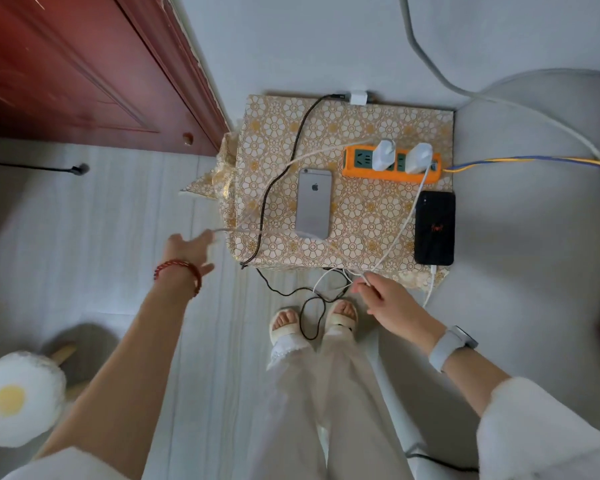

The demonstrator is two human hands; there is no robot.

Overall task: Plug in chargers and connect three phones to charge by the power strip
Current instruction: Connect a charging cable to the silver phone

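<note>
From above I see the orange power strip [391, 166] lying on a box covered in gold floral cloth [357, 126], with two white chargers [386, 154] standing in its sockets and one green socket at its left end showing bare. A silver phone [314, 204] lies face down just left of the strip; a black phone [434, 227] lies at the box's right edge with a white cable entering its near end. I can find only these two phones. My right hand [392, 301] pinches a thin white cable [400, 233] between thumb and fingertips just off the box's near edge; my left hand [187, 249] is spread, fingers loose, reaching toward a pale cable end [222, 230] by the box's left side, though blur hides whether it touches. I judge these cables light, limp and prone to tangle with the black braided cable [284, 168] looping over the cloth to the floor, so I would grip at the stiff connector, not mid-run. The phones look smooth and slippery, best held by their long edges. No container holds anything here; the box serves only as a stand.
</note>
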